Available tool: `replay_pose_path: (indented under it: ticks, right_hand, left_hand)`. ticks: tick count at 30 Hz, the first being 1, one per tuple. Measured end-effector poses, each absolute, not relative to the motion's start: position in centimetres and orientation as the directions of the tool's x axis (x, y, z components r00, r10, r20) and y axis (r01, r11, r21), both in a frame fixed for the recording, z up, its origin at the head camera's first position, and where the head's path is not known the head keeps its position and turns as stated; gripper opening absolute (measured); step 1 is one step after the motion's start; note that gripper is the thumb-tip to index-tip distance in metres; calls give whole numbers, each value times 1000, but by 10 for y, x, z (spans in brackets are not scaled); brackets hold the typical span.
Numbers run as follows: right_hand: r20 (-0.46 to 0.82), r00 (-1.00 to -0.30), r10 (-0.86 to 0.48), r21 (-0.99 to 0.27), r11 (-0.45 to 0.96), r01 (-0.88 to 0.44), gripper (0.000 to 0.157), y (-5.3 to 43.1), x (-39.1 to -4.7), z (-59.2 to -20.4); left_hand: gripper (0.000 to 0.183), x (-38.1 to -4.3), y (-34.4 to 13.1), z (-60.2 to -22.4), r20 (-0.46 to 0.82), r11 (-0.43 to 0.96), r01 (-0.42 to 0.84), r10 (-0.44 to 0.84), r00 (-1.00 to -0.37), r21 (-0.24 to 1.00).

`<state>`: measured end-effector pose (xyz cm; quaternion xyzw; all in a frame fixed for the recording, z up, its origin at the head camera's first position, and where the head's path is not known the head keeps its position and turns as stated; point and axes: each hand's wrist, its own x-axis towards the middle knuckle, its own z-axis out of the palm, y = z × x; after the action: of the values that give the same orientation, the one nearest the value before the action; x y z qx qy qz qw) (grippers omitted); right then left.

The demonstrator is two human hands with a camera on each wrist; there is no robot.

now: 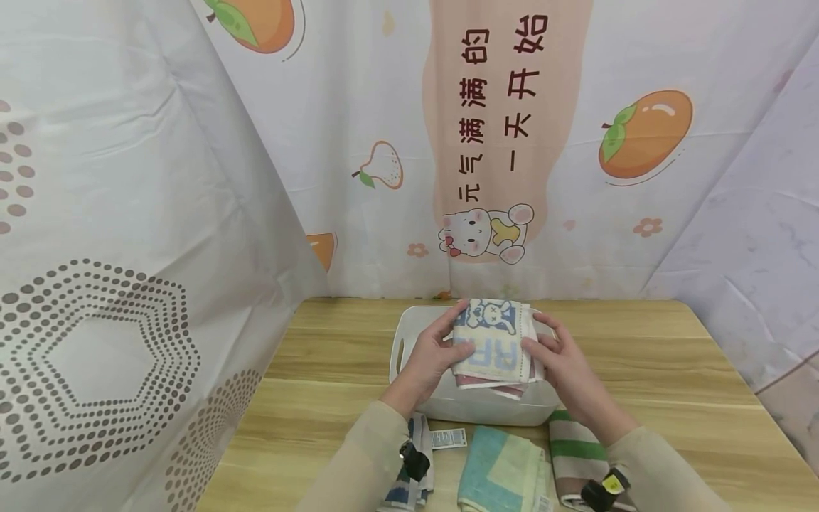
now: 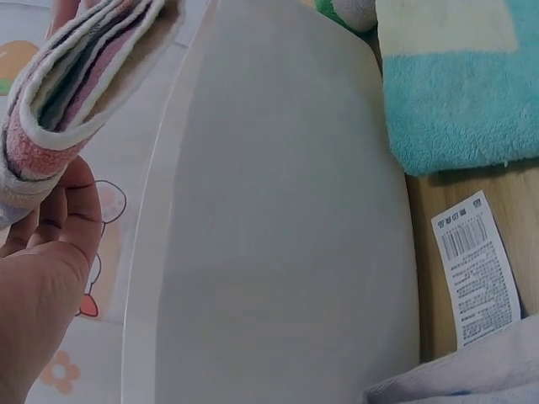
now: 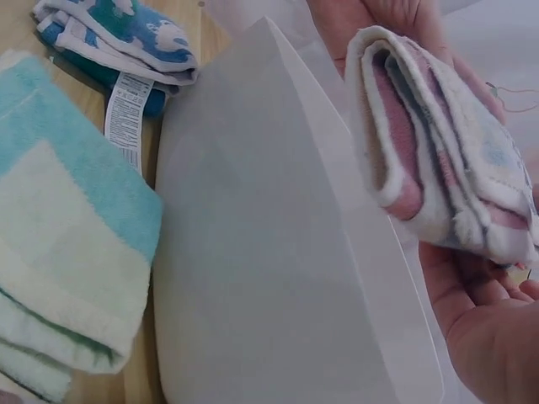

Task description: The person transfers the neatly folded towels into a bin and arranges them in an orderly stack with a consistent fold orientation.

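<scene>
A folded towel with a blue-and-cream rabbit pattern is held up over the white plastic bin. My left hand grips its left side, thumb on the front face and fingers behind. On the opposite side my right hand pinches the towel's edge in the same manner. The right wrist view shows the stacked folds of the towel, with pink and white layers. In the left wrist view, my left hand is under the folded cloth. The bin's inside is mostly hidden behind the towel and hands.
In front of the bin lie a teal-and-yellow folded towel, a green, brown and white striped towel and a blue patterned towel, partly covered by my arm. A printed label sticks out between them. A printed curtain hangs behind the wooden table.
</scene>
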<state>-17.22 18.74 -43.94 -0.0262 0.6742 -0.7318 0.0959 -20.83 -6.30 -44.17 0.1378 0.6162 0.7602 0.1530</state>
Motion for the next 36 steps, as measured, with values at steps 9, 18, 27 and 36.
replay_pose_path:
  ticks: [9, 18, 27, 36]
  right_hand:
    - [-164, -976, -144, -986, 44, 160, 82, 184, -188, -431]
    - [-171, -975, -143, -983, 93, 159, 75, 180, -206, -431]
    - [-206, -971, -118, -968, 171, 185, 67, 175, -226, -425]
    - [-190, -975, -113, -965, 207, 163, 55, 171, -244, -426]
  left_hand:
    - [74, -217, -63, -440, -35, -68, -66, 382, -923, 996]
    - [69, -232, -68, -436, -87, 78, -62, 379, -922, 995]
    - [58, -252, -69, -432, -125, 177, -67, 342, -931, 982]
    - [56, -273, -74, -433, -172, 267, -83, 329, -929, 960]
